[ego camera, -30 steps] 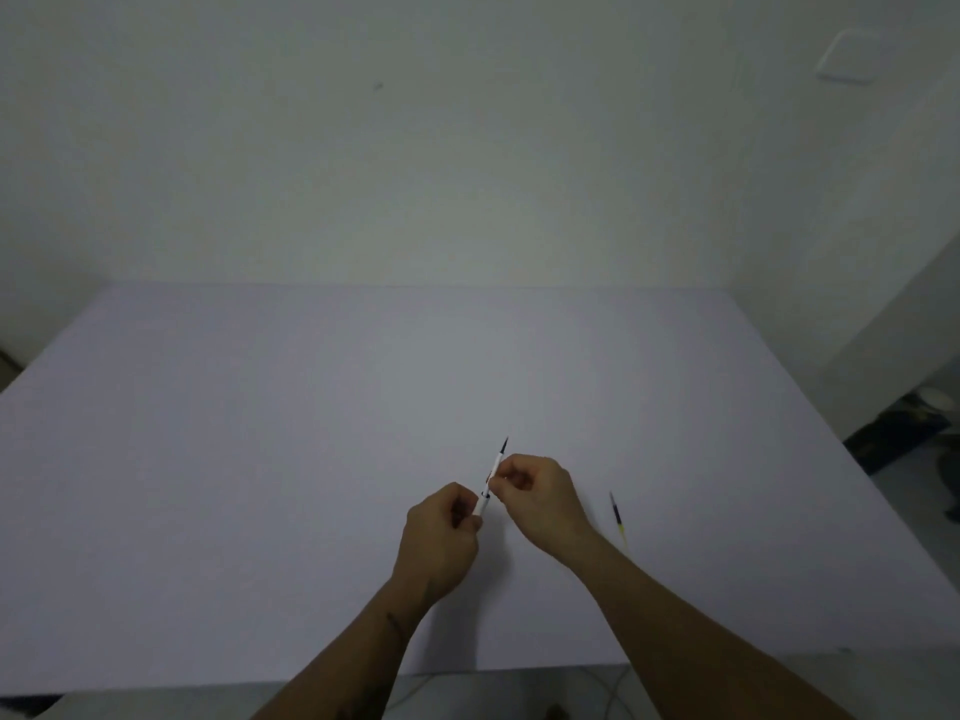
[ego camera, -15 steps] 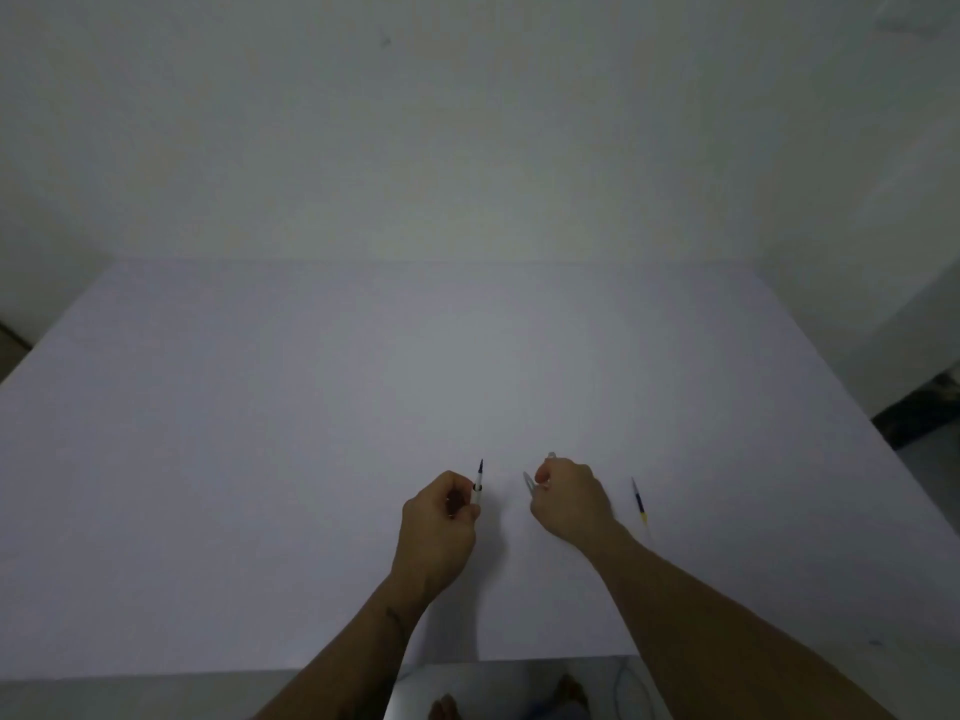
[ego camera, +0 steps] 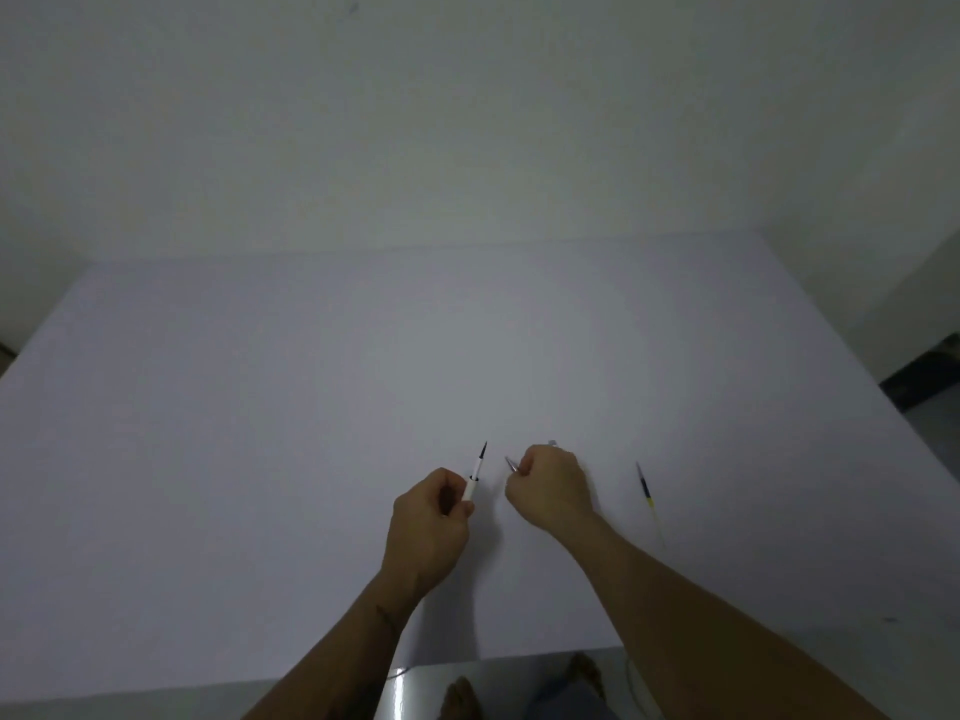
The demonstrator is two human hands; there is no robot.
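My left hand (ego camera: pixel 428 517) grips a white pen body (ego camera: pixel 474 478) whose thin dark refill tip points up and away from me. My right hand (ego camera: pixel 549 485) is curled round a small clear pen part (ego camera: pixel 511 464); a pointed end sticks out on its left and a bit shows above the knuckles. The two hands are a short gap apart above the white table (ego camera: pixel 260 459). A separate thin refill (ego camera: pixel 647 493), dark at the far end and yellowish at the near end, lies on the table to the right of my right hand.
The table's near edge (ego camera: pixel 311 688) runs below my forearms, with floor and feet visible beyond it. A white wall stands behind the table. Dark objects (ego camera: pixel 930 376) sit on the floor off the right edge.
One second ago both hands held the pen together. They have pulled apart: the left keeps the white body with the tip, the right holds the removed clear part.
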